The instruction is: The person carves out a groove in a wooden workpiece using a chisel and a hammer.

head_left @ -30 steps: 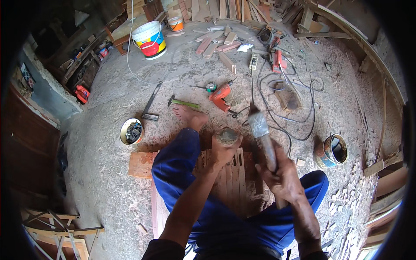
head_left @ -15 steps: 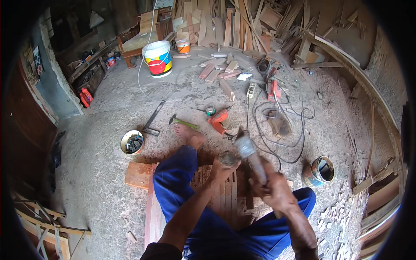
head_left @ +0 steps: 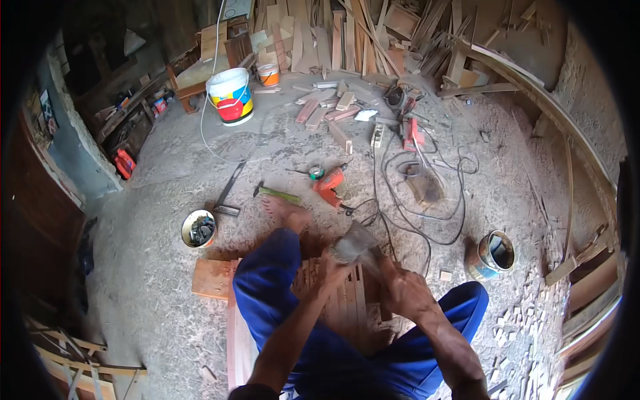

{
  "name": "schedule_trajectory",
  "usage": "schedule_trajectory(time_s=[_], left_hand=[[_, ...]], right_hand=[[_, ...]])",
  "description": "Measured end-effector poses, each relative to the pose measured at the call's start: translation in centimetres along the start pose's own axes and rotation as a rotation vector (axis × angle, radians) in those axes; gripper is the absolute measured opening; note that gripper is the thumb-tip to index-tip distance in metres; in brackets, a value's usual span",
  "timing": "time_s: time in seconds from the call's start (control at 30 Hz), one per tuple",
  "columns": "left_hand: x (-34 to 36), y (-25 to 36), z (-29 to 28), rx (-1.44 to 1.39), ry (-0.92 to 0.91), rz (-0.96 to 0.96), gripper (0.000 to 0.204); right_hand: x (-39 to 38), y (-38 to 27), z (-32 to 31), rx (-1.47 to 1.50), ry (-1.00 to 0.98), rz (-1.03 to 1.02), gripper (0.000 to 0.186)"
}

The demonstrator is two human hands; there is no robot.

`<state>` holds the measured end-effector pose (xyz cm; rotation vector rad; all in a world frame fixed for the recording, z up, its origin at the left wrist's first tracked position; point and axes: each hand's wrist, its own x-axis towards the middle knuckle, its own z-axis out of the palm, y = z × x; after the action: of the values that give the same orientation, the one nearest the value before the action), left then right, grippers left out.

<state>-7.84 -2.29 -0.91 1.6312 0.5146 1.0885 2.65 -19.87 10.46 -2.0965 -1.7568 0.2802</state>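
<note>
Both of my hands meet above my lap. My right hand [head_left: 408, 293] is wrapped round the shaft of a blurred tool with a broad grey head [head_left: 356, 241]. That head lies against the fingertips of my left hand [head_left: 332, 270], whose fingers are curled up. A roundish dark grey lump sat in the left hand a moment ago; the tool head now mostly covers that spot. Beneath my hands, slotted lengths of wood [head_left: 347, 297] lie between my legs. Beyond my bare foot are a hammer with a green handle [head_left: 285, 196] and an orange power drill [head_left: 328, 187].
A try square [head_left: 227, 209] and a tub of dark bits [head_left: 200, 229] stand on the left. To the right are looped cables [head_left: 460, 200] and a tin [head_left: 491, 255]. Wood offcuts [head_left: 327, 110], a bucket [head_left: 231, 93] and leaning boards [head_left: 320, 40] are farther back.
My right hand has moved slightly left and swung the tool's head down and left onto my left hand. The whole view has shifted a little.
</note>
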Motion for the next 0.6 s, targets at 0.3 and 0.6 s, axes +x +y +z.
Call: schedule_trajectory(time_s=[0.3,0.6], left_hand=[[0.9,0.9,0.0,0.085,-0.082,-0.192,0.021],[0.1,6.0,0.1,-0.572,-0.003,-0.241,0.02]], right_hand=[[-4.1,4.1,9.6,1.102,0.08,0.501,0.042],[-5.3,5.3,13.0,1.561,-0.118,0.807,0.042]])
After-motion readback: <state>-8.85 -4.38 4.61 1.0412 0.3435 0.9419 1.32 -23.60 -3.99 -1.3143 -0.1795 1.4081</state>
